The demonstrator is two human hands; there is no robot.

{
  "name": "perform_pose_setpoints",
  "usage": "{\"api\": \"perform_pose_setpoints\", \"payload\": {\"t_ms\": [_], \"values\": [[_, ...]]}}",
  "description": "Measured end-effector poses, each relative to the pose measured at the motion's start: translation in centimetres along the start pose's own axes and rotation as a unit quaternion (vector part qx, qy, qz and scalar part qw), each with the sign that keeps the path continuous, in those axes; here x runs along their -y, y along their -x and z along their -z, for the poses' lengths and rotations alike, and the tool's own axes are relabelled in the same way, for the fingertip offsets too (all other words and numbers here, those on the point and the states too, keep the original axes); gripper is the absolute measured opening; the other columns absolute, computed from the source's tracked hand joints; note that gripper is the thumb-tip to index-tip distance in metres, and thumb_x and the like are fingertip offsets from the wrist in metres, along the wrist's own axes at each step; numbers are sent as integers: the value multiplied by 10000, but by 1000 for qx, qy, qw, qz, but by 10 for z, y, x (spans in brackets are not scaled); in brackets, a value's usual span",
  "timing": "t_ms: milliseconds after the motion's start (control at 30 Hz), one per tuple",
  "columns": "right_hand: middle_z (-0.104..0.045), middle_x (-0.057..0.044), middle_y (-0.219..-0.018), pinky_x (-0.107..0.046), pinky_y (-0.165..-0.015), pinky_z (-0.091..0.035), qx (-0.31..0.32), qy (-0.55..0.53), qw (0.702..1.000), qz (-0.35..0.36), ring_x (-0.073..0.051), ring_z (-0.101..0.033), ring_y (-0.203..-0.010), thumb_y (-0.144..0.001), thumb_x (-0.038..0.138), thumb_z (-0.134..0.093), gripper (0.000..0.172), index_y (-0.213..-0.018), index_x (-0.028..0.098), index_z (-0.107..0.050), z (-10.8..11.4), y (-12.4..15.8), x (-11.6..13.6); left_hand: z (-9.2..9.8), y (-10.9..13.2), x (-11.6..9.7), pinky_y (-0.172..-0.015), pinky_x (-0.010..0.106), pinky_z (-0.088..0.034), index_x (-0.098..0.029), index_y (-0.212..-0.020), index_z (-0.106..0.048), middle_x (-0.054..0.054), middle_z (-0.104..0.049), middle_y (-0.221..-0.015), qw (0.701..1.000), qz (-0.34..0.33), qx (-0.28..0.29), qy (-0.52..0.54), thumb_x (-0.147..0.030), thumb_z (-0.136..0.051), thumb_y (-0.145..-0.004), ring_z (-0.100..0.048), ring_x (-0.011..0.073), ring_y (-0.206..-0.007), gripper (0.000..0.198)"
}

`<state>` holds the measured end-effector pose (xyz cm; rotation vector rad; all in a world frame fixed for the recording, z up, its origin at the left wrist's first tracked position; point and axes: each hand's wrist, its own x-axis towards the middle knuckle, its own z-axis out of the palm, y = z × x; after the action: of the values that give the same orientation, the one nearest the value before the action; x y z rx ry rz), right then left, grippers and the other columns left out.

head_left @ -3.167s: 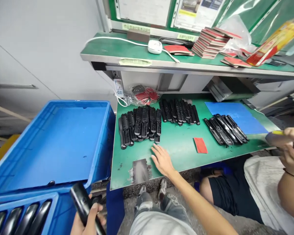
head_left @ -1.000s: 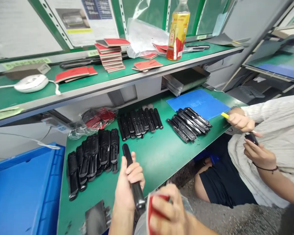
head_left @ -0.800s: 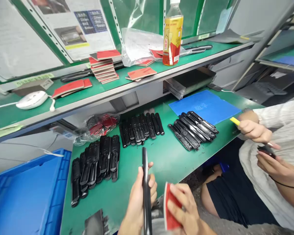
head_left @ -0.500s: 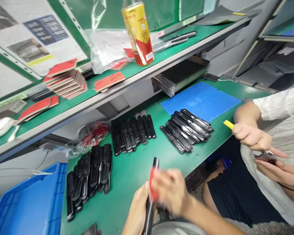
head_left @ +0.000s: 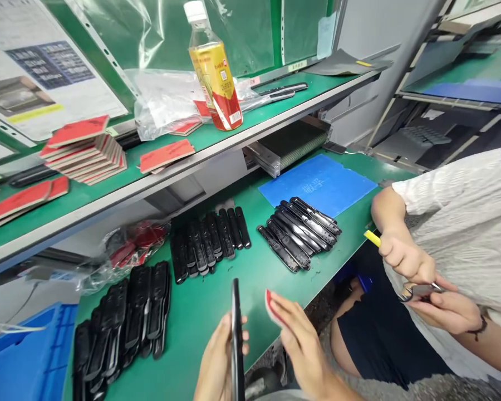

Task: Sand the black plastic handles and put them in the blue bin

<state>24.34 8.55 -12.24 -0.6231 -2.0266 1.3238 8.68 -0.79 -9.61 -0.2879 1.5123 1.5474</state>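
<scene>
My left hand (head_left: 214,359) grips a long, narrow black plastic piece (head_left: 236,334), held upright and seen nearly edge-on. Fingertips show on its far side. Just to the right, my right hand (head_left: 304,345) holds a thin red sanding pad (head_left: 273,309) against its fingers, apart from the black piece. Beyond both hands lie a middle row of black plastic pieces (head_left: 209,239) and a right-hand batch of black shells (head_left: 298,231). A further pile of black pieces (head_left: 121,320) is at the left.
A shelf (head_left: 167,178) crosses the back, bearing a stack of red pads (head_left: 83,153) and a drink bottle (head_left: 217,83). A blue crate (head_left: 23,362) stands at lower left. A blue sheet (head_left: 317,184) lies behind the shells. At right, a co-worker's hands (head_left: 417,278) hold a yellow-handled tool and a dark piece.
The red pad was against the black piece; my right hand has drawn it away to the right. The black piece now stands more upright. The camera view has shifted slightly.
</scene>
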Motion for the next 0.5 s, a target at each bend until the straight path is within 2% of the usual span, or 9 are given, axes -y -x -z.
{"api": "perform_pose_setpoints", "payload": {"t_ms": [33,100,167,233,300,367,400,433,500], "values": [[-557,-52,-1452,-447,-984,-530,11,40,996,78,-258,-618,-1187,-991,383,-467,476,-1465,352,-429,-7,10,3,0,0,2,-465,208,-450,-171,-1131,-649,46,-683,-779,1000,-23,5,-4,-387,-840,-685,-562,114,-533,531],[-656,-12,-1342,-369,-792,-583,40,112,965,233,-225,-693,-944,-934,406,-581,554,-1460,416,-410,-23,21,3,6,2,8,-455,208,-440,-244,-1219,-617,28,-694,-835,999,-41,33,-5,-348,-896,-602,-557,103,-517,685],[-725,66,-1221,-322,-690,-570,60,161,941,290,-198,-697,-830,-884,482,-632,516,-1379,499,-485,-35,13,-6,16,6,18,-455,214,-432,-239,-1175,-659,35,-693,-824,996,-33,78,2,-383,-903,-579,-546,98,-498,660],[-723,82,-1220,-351,-757,-565,28,192,954,230,-212,-698,-914,-908,561,-545,390,-1293,504,-577,-35,-14,-20,30,9,30,-430,231,-412,-202,-1120,-707,55,-686,-771,992,-35,119,-12,-433,-888,-587,-527,106,-468,609],[-650,-8,-1347,-455,-882,-524,-59,221,964,132,-256,-659,-1064,-1014,409,-375,389,-1353,394,-564,-19,-48,-35,41,4,35,-440,265,-429,-175,-1105,-730,79,-686,-737,985,-73,149,-48,-460,-875,-590,-563,153,-495,606],[-558,-57,-1449,-539,-988,-455,-122,238,962,63,-287,-586,-1211,-1036,319,-306,430,-1423,324,-495,4,-69,-44,41,-15,26,-541,325,-507,-177,-1097,-741,109,-719,-815,967,-163,134,-144,-469,-847,-618,-657,244,-661,571],[-539,-63,-1466,-553,-1017,-434,-142,243,959,43,-292,-558,-1255,-1036,302,-312,430,-1429,312,-487,14,-70,-47,36,-30,14,-657,366,-542,-177,-1092,-744,123,-733,-909,948,-225,113,-197,-457,-825,-648,-682,294,-819,531],[-529,-58,-1474,-558,-1043,-420,-152,245,957,30,-292,-536,-1289,-1034,298,-327,427,-1431,315,-483,23,-65,-48,26,-49,-1,-784,398,-546,-191,-1123,-731,117,-734,-1015,909,-293,71,-286,-459,-755,-727,-672,314,-968,479],[-537,-38,-1468,-548,-1072,-424,-150,237,960,12,-285,-519,-1322,-1025,302,-364,420,-1425,338,-485,30,-39,-48,-5,-94,-36,-973,437,-472,-190,-1210,-676,118,-687,-1186,876,-337,21,-344,-349,-649,-840,-584,315,-1178,403]]}}
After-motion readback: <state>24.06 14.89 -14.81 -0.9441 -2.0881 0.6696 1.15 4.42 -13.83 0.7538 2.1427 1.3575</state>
